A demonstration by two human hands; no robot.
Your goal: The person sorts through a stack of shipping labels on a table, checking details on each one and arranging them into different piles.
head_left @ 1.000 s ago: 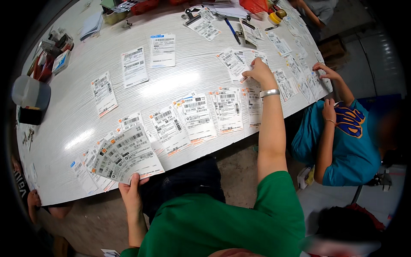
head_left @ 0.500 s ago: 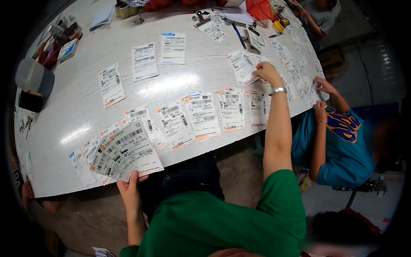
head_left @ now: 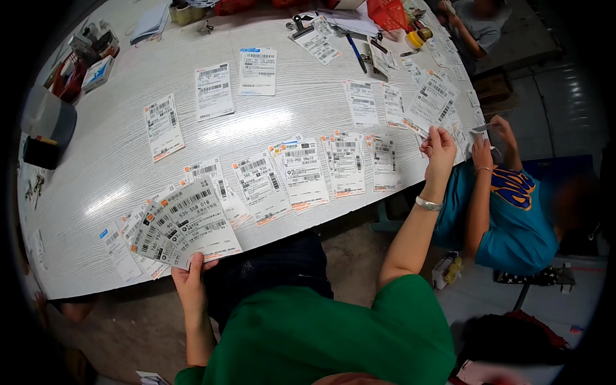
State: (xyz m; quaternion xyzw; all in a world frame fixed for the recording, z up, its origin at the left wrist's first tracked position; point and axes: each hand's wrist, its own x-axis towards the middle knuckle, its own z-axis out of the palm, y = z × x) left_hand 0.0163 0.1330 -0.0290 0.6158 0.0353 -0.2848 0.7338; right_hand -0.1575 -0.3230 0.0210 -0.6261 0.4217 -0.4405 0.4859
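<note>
My left hand (head_left: pixel 190 277) grips a fanned stack of white barcode labels (head_left: pixel 186 223) at the near edge of the white table (head_left: pixel 115 160). My right hand (head_left: pixel 439 149), with a silver bracelet on the wrist, pinches one label sheet (head_left: pixel 431 104) lifted off the table at the right. Rows of similar labels (head_left: pixel 301 172) lie flat along the near edge between my hands. Three more labels (head_left: pixel 213 91) lie farther back.
A person in a blue shirt (head_left: pixel 513 212) sits at the right end, hands by the table edge. Pens, clips, a red bag (head_left: pixel 389 13) and yellow tape (head_left: pixel 417 38) clutter the far side. Boxes (head_left: pixel 96 72) and a grey bin (head_left: pixel 48 119) stand at the left.
My right hand has picked up a label from the far right rows and pulled it back toward me. The left hand keeps the fanned stack in place.
</note>
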